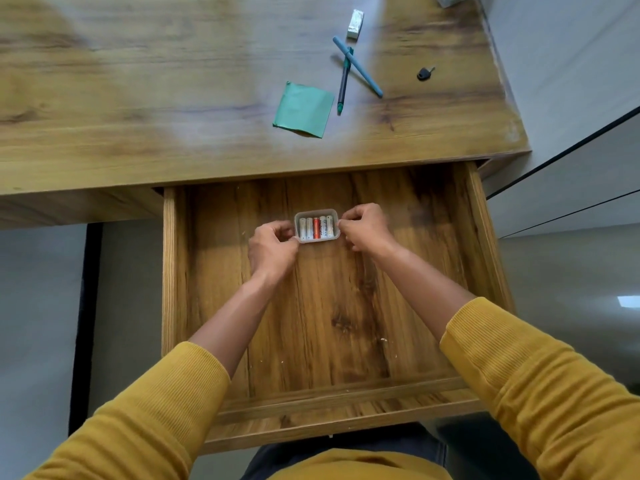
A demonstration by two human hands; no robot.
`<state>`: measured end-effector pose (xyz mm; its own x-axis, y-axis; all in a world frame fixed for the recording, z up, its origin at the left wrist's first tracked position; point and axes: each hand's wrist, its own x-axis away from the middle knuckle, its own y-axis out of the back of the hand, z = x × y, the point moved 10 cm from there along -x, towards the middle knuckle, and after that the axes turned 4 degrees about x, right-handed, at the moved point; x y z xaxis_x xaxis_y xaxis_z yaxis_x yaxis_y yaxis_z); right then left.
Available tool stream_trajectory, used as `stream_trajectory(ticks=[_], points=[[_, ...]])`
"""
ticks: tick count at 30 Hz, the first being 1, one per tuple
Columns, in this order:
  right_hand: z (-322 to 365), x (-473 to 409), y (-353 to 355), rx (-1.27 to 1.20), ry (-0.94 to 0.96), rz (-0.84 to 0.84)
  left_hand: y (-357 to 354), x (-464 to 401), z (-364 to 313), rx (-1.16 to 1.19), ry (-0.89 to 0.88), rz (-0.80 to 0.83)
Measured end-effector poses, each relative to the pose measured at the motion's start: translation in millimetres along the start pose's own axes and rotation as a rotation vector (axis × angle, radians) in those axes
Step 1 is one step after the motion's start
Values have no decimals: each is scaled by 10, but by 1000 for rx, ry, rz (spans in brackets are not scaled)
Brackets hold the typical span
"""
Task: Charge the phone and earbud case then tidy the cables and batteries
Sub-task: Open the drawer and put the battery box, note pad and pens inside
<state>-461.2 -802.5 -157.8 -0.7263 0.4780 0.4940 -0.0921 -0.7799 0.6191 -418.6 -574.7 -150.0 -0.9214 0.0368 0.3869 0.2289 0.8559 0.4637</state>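
A small clear plastic tray (298,226) holds several batteries (317,227) side by side, white ones and one orange. The tray is inside the open wooden drawer (346,323), near its back. My left hand (272,249) pinches the tray's left end and my right hand (363,227) pinches its right end. Whether the tray rests on the drawer floor or hangs just above it cannot be told. No phone, earbud case or cable is in view.
On the wooden desk (138,98) lie a green paper square (304,109), two crossed pens (351,69), a white eraser (355,24) and a small black key (424,73). Apart from the tray, the drawer holds only crumbs. Grey cabinet fronts (571,174) stand to the right.
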Motion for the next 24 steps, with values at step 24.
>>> stream_trajectory(ticks=[24], points=[[1683,-381,299,497,578,-262,343,-1257,-1545,-508,-311,-177]])
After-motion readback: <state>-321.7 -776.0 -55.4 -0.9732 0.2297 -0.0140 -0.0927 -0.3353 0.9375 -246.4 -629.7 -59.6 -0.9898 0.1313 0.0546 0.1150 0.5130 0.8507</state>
